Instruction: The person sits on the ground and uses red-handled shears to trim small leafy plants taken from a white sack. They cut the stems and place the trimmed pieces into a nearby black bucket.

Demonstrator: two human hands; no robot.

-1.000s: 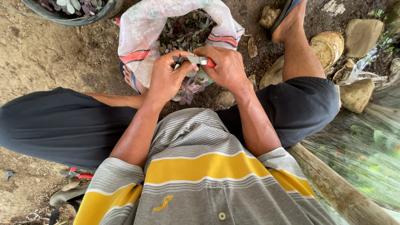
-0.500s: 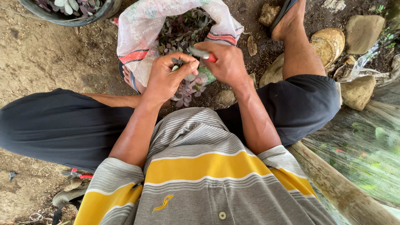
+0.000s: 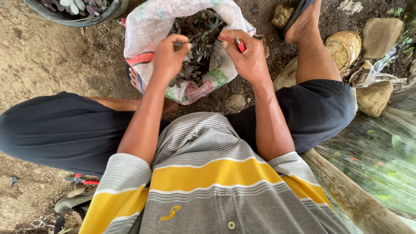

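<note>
1. Head view: left hand (image 3: 170, 55) pinches a small cutting (image 3: 178, 44) shut-fingered. Right hand (image 3: 247, 54) grips one red-handled cutter (image 3: 238, 43), its long axis pointing up-left. The hands are level, with the sack (image 3: 151, 26) of purple-green cuttings (image 3: 199, 32) between and just beyond them.
2. Count: two hands, one cutter, one sack, cuttings too many to count.

Soft, even daylight fills the scene, with no hard-edged shadows. The bare dirt left of the white sack (image 3: 149, 26) is the brightest part and looks a little washed out. Below the sack, the black shorts (image 3: 65, 130) are so dark that their folds barely show. Right of the sack, past the stones, the clear plastic sheet (image 3: 381, 160) carries a pale sheen and looks hazy. The picture bends outward at the corners, like a wide lens.
</note>
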